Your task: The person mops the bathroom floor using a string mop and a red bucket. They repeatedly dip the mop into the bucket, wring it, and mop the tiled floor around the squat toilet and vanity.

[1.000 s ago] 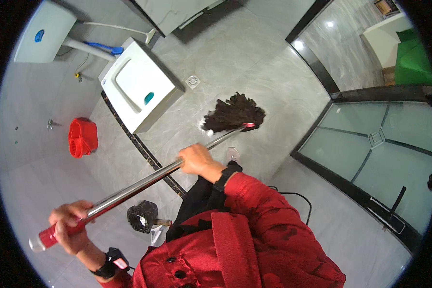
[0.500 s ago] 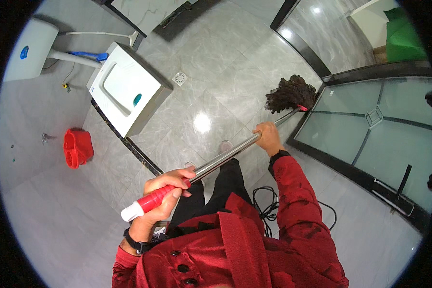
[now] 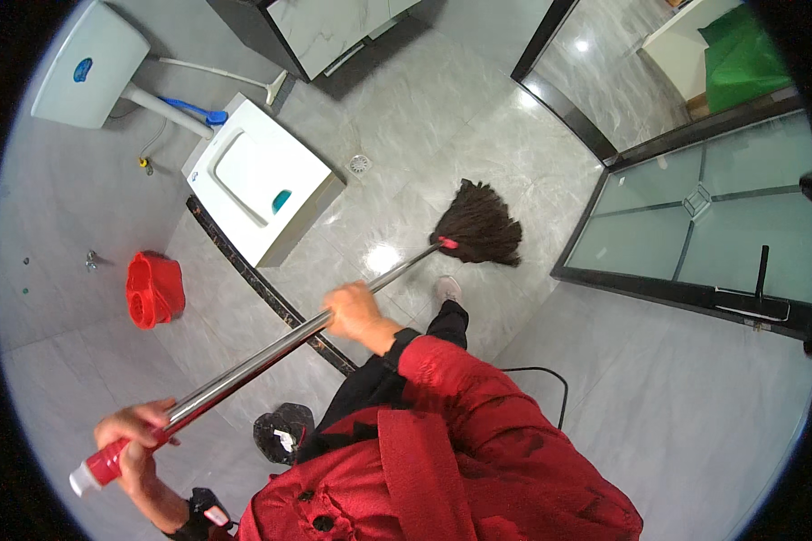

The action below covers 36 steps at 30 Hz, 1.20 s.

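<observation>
Both hands grip a mop (image 3: 271, 353) with a long metal pole. My left hand (image 3: 137, 442) wraps round the red grip near the white end cap, low at the left. Farther up the pole, my right hand (image 3: 354, 311) is closed round the bare metal. The dark brown mop head (image 3: 480, 225) lies fanned out on the grey tiled floor, its strands pointing to the right of the red joint. One of my shoes (image 3: 448, 288) is just nearer than the mop head.
A white squat toilet (image 3: 260, 180) stands at the left on a dark-edged step (image 3: 253, 281), near a floor drain (image 3: 359, 164). A red mop bucket (image 3: 156, 293) and a black-lined bin (image 3: 284, 433) are at left. A glass door (image 3: 677, 212) bounds the right side.
The mop head has been pulled left, away from the door frame. Both hands have moved left with the pole, the left one also nearer me. The bin has come into view.
</observation>
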### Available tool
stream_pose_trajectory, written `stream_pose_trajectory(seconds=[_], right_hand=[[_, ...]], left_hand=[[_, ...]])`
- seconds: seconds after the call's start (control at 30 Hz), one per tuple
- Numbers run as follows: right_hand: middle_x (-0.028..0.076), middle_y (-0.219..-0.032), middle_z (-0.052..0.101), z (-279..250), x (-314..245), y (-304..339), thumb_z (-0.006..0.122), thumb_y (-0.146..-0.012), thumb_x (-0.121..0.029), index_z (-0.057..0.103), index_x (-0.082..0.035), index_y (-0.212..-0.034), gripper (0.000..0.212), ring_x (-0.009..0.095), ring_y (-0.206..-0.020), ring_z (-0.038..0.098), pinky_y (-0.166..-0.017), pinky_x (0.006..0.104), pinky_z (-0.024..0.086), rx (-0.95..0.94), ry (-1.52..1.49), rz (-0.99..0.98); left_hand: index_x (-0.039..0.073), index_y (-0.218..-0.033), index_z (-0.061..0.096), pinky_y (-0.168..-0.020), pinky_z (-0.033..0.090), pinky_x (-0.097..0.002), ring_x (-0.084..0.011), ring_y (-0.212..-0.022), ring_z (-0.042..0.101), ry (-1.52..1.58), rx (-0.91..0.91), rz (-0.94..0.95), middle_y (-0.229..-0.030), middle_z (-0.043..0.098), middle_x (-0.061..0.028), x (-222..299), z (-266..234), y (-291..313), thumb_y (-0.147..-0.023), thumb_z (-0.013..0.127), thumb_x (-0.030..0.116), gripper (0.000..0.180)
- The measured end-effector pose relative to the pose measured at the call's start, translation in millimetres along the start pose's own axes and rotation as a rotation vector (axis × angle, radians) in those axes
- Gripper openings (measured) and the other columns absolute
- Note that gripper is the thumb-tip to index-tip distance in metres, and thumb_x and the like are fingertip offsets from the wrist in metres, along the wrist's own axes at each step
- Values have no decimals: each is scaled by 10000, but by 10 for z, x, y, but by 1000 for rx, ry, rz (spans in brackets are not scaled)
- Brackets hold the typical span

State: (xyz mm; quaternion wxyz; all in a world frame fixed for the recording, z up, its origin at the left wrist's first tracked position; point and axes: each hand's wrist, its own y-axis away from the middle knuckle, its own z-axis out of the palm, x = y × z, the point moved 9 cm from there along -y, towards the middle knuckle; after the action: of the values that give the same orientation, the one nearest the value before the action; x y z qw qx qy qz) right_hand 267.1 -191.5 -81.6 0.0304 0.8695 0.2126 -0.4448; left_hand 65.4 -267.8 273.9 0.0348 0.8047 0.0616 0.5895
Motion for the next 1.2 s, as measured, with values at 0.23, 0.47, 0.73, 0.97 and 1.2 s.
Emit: stream_pose_trajectory(seconds=[0.23,0.47,0.73,0.97,1.2], right_hand=[[159,-691,659,59,-341,-315,691,-649,-202,688,-110,-697,104,401,-726,654,-681,482,517,-315,-115,21],[150,-731,680,-821,806,-529,690,-630,-192,713,-124,-742,134,386,-739,670,-694,472,542,-256,62,37],[135,-750,687,-2390,2962,-355,714,-667,-199,699,-109,-713,102,351,-764,667,-742,441,521,64,305,191],[123,-1023,635,-3459,4205,572,778,-673,-176,645,-69,-864,256,330,-999,612,-810,479,494,65,610,559],[127,-875,648,-2784,3568,759,740,-722,-180,625,-94,-760,148,340,-908,614,-747,470,457,111,602,457]], left_hand=[[61,-819,515,-834,521,-538,-393,-920,631,-85,37,215,-821,604,-174,442,13,117,-916,589,337,302],[80,-778,485,-943,478,-597,-410,-919,639,50,-95,162,-883,630,-188,186,979,-658,-944,566,373,347],[62,-781,561,-904,523,-595,-453,-1159,594,289,-245,25,-1078,668,-241,-585,2814,-1851,-974,575,340,339],[32,-962,611,-1039,450,-495,-412,-1278,521,247,-610,148,-1254,605,-235,-886,4577,-1825,-927,570,89,78],[13,-926,631,-1046,448,-466,-390,-1176,613,206,-597,99,-1147,658,-212,-724,3729,-1487,-831,662,-9,103]])
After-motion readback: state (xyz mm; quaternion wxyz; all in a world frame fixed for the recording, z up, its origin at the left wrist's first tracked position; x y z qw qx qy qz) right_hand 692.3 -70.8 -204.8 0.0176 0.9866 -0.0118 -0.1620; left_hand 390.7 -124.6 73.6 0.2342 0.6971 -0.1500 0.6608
